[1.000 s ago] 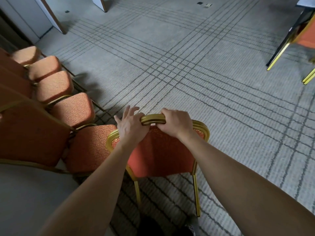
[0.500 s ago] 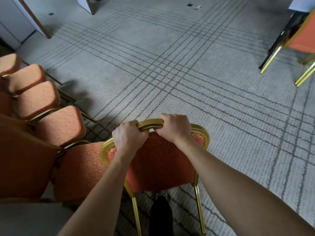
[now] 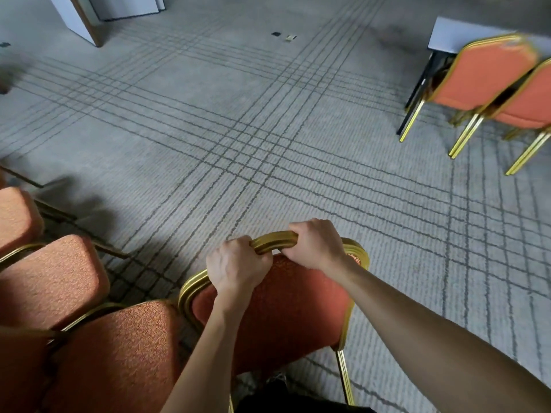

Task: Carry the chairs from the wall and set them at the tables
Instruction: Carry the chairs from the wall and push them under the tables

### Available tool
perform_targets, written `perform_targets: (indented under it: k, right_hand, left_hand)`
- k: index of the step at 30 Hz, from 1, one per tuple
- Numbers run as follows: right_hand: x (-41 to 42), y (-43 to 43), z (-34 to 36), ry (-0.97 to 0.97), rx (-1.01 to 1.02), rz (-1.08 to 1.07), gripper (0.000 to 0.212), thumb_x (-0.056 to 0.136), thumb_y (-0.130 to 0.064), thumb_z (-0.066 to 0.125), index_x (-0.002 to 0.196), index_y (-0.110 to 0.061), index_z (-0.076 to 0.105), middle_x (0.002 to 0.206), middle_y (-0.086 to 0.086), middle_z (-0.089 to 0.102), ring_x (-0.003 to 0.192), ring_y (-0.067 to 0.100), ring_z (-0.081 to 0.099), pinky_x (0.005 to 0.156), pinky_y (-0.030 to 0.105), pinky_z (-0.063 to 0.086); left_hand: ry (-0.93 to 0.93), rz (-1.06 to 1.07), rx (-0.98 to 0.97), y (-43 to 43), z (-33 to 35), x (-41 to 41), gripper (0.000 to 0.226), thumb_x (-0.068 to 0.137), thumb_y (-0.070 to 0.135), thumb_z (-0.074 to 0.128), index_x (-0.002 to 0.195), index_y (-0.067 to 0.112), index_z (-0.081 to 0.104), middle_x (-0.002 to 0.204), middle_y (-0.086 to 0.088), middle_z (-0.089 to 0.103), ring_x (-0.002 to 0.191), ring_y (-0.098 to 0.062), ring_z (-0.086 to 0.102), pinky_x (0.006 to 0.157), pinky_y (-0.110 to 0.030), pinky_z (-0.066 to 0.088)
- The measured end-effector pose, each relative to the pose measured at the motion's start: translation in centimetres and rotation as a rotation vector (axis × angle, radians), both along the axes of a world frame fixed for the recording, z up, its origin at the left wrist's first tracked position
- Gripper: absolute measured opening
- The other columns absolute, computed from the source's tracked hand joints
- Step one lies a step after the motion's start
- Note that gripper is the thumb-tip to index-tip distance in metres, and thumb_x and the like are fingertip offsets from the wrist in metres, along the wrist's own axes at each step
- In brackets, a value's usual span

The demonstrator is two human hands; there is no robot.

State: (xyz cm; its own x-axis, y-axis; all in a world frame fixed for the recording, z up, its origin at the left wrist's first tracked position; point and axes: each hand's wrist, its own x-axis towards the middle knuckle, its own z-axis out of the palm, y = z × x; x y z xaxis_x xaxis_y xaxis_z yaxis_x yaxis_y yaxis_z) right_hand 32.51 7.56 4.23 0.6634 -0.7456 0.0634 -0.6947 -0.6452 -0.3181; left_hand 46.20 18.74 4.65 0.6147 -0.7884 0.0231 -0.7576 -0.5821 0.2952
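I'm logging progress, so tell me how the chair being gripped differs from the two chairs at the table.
The gripped chair has the left hand and right hand closed on its top rail; the two chairs at the table are untouched. The gripped chair stands beside the row of chairs, while those two sit against the white table across the carpet. All share orange upholstery and gold frames.

I am gripping the gold top rail of an orange chair [image 3: 286, 311] with my left hand [image 3: 235, 271] and right hand [image 3: 316, 247], both fists closed around it, beside a row of chairs [image 3: 56, 281] on grey carpet [image 3: 238, 129].
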Motion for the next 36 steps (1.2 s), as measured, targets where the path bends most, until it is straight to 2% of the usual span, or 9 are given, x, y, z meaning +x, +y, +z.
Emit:
perform_targets:
  k: [7, 10, 12, 16, 21, 23, 27, 33, 36]
  right_hand:
    - [-9.0, 0.1, 2.0, 0.065, 0.049, -0.304, 0.036, 0.079, -0.055, 0.058, 0.065, -0.024, 0.047, 0.068, -0.001, 0.067, 0.075, 0.026, 0.067, 0.07, 0.034, 0.046]
    - [-12.4, 0.1, 2.5, 0.053, -0.034, -0.39, 0.044, 0.071, -0.065, 0.035, 0.069, -0.024, 0.051, 0.077, 0.002, 0.072, 0.082, 0.03, 0.069, 0.07, 0.034, 0.041]
    - [-13.9, 0.3, 2.7, 0.029, -0.078, -0.449, 0.047, 0.066, -0.065, 0.03, 0.067, -0.024, 0.052, 0.071, 0.001, 0.071, 0.076, 0.031, 0.069, 0.066, 0.033, 0.041]
    - [-17.5, -0.9, 3.0, -0.056, -0.147, -0.526, 0.037, 0.071, -0.061, 0.044, 0.061, -0.026, 0.04, 0.058, -0.001, 0.063, 0.059, 0.029, 0.066, 0.056, 0.03, 0.04]
    - [-23.3, -5.4, 4.8, -0.121, -0.286, -0.582, 0.035, 0.071, -0.059, 0.048, 0.062, -0.029, 0.033, 0.054, -0.002, 0.061, 0.054, 0.03, 0.064, 0.052, 0.029, 0.039]
    - [-26.6, -7.8, 5.5, -0.099, -0.308, -0.64, 0.035, 0.071, -0.06, 0.046, 0.061, -0.028, 0.036, 0.056, -0.001, 0.064, 0.057, 0.031, 0.066, 0.054, 0.03, 0.042]
    - [-33.9, -11.0, 6.5, -0.06, -0.254, -0.762, 0.055, 0.071, -0.07, 0.036, 0.071, -0.022, 0.064, 0.072, 0.001, 0.072, 0.076, 0.032, 0.069, 0.066, 0.035, 0.05]
    - [-44.9, -14.5, 6.6, -0.084, -0.213, -0.94, 0.049, 0.072, -0.07, 0.047, 0.075, -0.024, 0.064, 0.074, 0.0, 0.072, 0.08, 0.029, 0.069, 0.069, 0.036, 0.053]
    - [-49.5, -14.9, 6.9, -0.146, -0.217, -1.024, 0.042, 0.067, -0.064, 0.047, 0.065, -0.023, 0.053, 0.067, 0.002, 0.069, 0.074, 0.031, 0.068, 0.064, 0.035, 0.051]
  left_hand:
    - [-0.03, -0.331, -0.052, -4.7, 1.4, -6.0, 0.031, 0.067, 0.051, 0.07, 0.064, 0.021, 0.064, 0.059, 0.002, 0.064, 0.057, -0.027, 0.063, 0.057, -0.028, 0.042]
    - [-0.03, -0.444, -0.136, -7.0, 1.6, -8.7, 0.033, 0.057, 0.046, 0.075, 0.053, 0.02, 0.056, 0.044, 0.008, 0.044, 0.041, -0.017, 0.036, 0.049, -0.02, 0.022]
    - [-0.004, -0.519, -0.153, -8.2, 1.5, -9.7, 0.039, 0.057, 0.047, 0.077, 0.051, 0.019, 0.05, 0.043, 0.012, 0.037, 0.042, -0.014, 0.032, 0.05, -0.021, 0.021]
    - [0.018, -0.641, -0.267, -10.9, 1.6, -12.3, 0.042, 0.059, 0.044, 0.076, 0.051, 0.021, 0.042, 0.044, 0.011, 0.038, 0.041, -0.015, 0.036, 0.052, -0.023, 0.03]
    - [-0.004, -0.728, -0.376, -17.1, 3.3, -18.2, 0.034, 0.058, 0.041, 0.071, 0.05, 0.017, 0.049, 0.044, 0.008, 0.045, 0.039, -0.024, 0.048, 0.056, -0.024, 0.032]
    - [-0.005, -0.766, -0.413, -20.4, 4.1, -21.6, 0.034, 0.058, 0.043, 0.069, 0.051, 0.018, 0.048, 0.044, 0.006, 0.048, 0.04, -0.027, 0.053, 0.056, -0.025, 0.033]
    - [-0.018, -0.873, -0.374, -25.5, 5.7, -29.0, 0.038, 0.056, 0.048, 0.067, 0.051, 0.018, 0.043, 0.043, 0.003, 0.05, 0.042, -0.028, 0.055, 0.054, -0.025, 0.033]
    - [-0.038, -1.043, -0.391, -31.8, 7.6, -40.2, 0.041, 0.056, 0.05, 0.063, 0.052, 0.019, 0.037, 0.043, -0.002, 0.051, 0.043, -0.031, 0.056, 0.051, -0.024, 0.029]
    - [-0.04, -1.158, -0.413, -34.0, 8.6, -45.5, 0.047, 0.056, 0.045, 0.07, 0.054, 0.019, 0.031, 0.043, -0.003, 0.049, 0.043, -0.032, 0.053, 0.05, -0.024, 0.026]
